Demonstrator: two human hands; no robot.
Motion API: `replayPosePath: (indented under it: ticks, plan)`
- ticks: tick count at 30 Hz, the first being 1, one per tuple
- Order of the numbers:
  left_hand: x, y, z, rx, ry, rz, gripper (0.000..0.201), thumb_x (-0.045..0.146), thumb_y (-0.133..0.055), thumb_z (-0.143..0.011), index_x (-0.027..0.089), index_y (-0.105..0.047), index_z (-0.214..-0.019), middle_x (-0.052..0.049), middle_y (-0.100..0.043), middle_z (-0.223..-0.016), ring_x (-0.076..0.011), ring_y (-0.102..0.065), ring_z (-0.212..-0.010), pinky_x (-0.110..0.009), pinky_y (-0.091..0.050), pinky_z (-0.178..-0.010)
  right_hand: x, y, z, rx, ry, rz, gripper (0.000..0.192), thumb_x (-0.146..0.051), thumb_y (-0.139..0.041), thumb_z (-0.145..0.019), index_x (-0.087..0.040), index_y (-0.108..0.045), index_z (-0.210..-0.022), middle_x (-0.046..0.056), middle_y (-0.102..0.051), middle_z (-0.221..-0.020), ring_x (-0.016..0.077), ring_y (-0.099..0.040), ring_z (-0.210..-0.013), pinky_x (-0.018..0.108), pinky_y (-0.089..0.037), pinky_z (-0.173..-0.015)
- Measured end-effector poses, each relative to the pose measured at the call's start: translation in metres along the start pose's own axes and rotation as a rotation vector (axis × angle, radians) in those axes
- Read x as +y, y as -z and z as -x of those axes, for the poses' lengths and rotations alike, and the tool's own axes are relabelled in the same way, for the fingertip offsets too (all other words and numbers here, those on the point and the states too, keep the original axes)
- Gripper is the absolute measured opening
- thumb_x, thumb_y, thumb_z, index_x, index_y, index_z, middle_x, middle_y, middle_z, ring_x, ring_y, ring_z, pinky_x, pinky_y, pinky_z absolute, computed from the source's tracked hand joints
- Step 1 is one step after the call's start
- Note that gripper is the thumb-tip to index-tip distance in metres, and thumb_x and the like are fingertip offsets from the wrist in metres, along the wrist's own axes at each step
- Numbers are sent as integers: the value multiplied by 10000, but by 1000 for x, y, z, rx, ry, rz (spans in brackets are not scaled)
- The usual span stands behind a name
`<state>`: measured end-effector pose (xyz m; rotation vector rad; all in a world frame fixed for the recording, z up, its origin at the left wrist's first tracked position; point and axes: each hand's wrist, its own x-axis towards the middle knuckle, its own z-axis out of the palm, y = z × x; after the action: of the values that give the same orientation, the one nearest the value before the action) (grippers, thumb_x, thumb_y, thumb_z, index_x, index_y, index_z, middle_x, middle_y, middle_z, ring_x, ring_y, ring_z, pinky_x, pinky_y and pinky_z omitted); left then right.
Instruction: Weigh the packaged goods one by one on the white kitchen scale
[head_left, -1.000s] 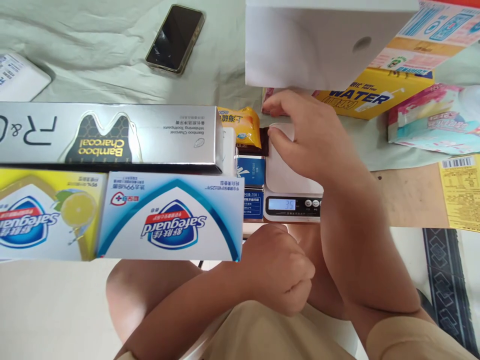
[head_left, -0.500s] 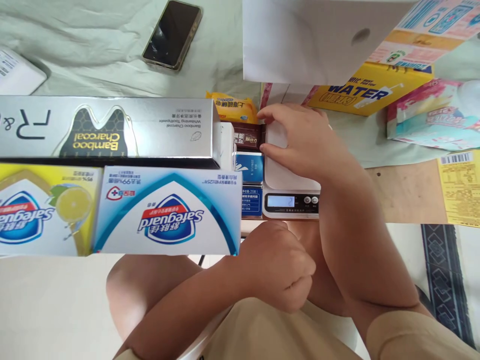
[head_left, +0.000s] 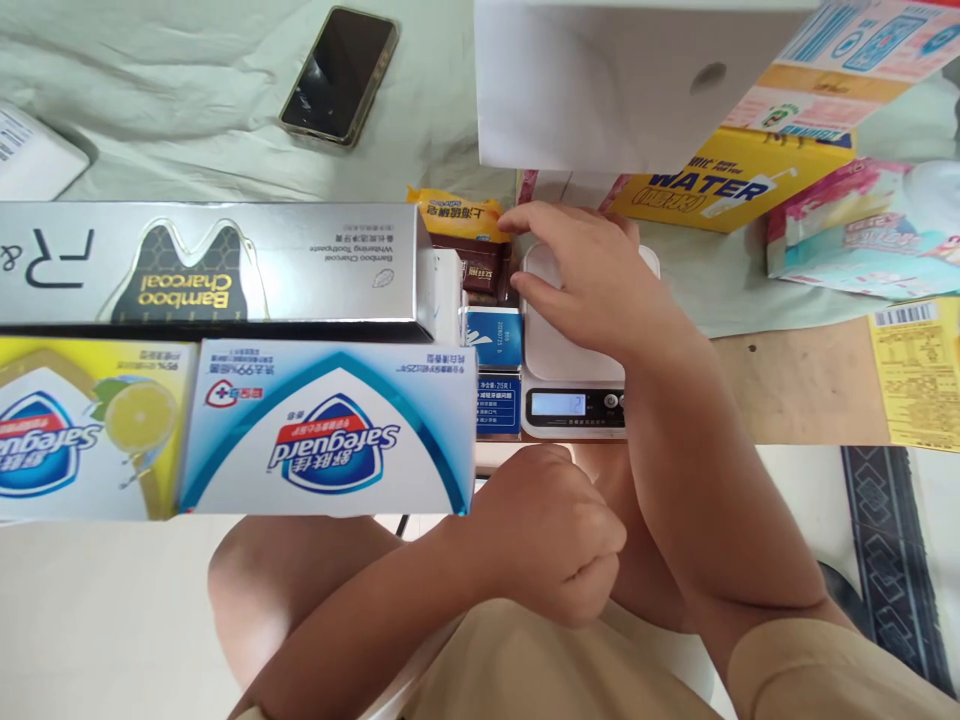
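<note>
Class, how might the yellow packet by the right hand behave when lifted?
The yellow packet may feel slippery, given its shiny wrapper. Its pointed corner looks like thin film, likely to crumple. Its oblong shape suggests it won't roll easily.

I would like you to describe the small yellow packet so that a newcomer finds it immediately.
From the picture's left edge runs a long silver toothpaste box. At its upper right corner, beside the right hand, lies the yellow packet. Its bright colour distinguishes it from the dark brown packet just below.
</note>
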<state>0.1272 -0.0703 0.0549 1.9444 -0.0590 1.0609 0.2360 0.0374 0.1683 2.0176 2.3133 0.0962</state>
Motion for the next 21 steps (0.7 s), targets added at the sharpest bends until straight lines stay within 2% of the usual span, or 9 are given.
replayPosePath:
  ticks: [4,6,8,11,13,16,17,19,21]
  plan:
    - [0,-1,-1,-6,1,-26,300,178,-476,-670,189,-204,-542,7,-304,-458,-140,-123,-491,-337,-201,-527,9,14,6,190,37,-141,268,-264,-557,-877,-329,-627,-1128,42,-731,-1294,299,-669,-1234,602,-495,-1139]
    - [-1,-3,-2,-15,-6,-37,309,169,-483,-649,193,-191,-549,11,-288,-458,-138,-121,-491,-337,-201,-531,17,20,10,316,39,-226,218,-277,-566,-877,-302,-627,-1085,51,-747,-1169,260,-705,-1119,510,-561,-1064]
    - [-2,-5,-2,-7,-19,-33,318,155,-483,-640,197,-176,-568,14,-284,-464,-138,-141,-490,-340,-211,-538,28,26,14,481,30,-307,180,-277,-557,-881,-278,-614,-1051,57,-728,-1076,235,-707,-1023,449,-590,-957]
    - [-2,-6,-6,27,-32,6,288,111,-461,-654,200,-191,-607,17,-329,-475,-136,-229,-483,-346,-243,-557,45,36,21,792,-22,-355,107,-251,-513,-874,-253,-569,-965,69,-662,-1023,216,-664,-953,414,-561,-874]
    - [2,-3,-12,94,-51,56,234,59,-431,-707,202,-262,-631,23,-411,-492,-128,-315,-487,-332,-295,-576,57,43,25,941,-95,-357,81,-243,-465,-867,-252,-515,-930,64,-607,-975,202,-623,-881,398,-533,-809]
    - [17,5,-35,265,-4,86,231,8,-391,-840,194,-436,-710,21,-538,-575,-114,-453,-558,-295,-389,-629,79,55,28,1024,-199,-370,119,-248,-402,-864,-265,-456,-969,59,-547,-946,201,-594,-833,367,-497,-696]
    - [23,8,-46,332,27,83,231,15,-397,-872,191,-482,-750,14,-569,-620,-115,-492,-597,-288,-413,-640,86,58,28,1043,-227,-371,148,-249,-405,-856,-268,-458,-993,67,-551,-969,212,-605,-873,373,-511,-711]
    - [33,13,-73,459,94,87,188,45,-434,-893,193,-542,-851,-5,-617,-744,-126,-567,-707,-283,-470,-682,101,62,30,1069,-278,-372,222,-250,-439,-834,-273,-486,-1049,89,-582,-1057,238,-625,-1011,427,-557,-852]
    - [35,17,-103,601,134,98,186,80,-474,-882,203,-570,-985,-28,-658,-914,-144,-631,-867,-300,-538,-804,115,64,31,1025,-287,-379,295,-273,-486,-832,-285,-494,-1126,106,-603,-1216,260,-614,-1165,482,-551,-998]
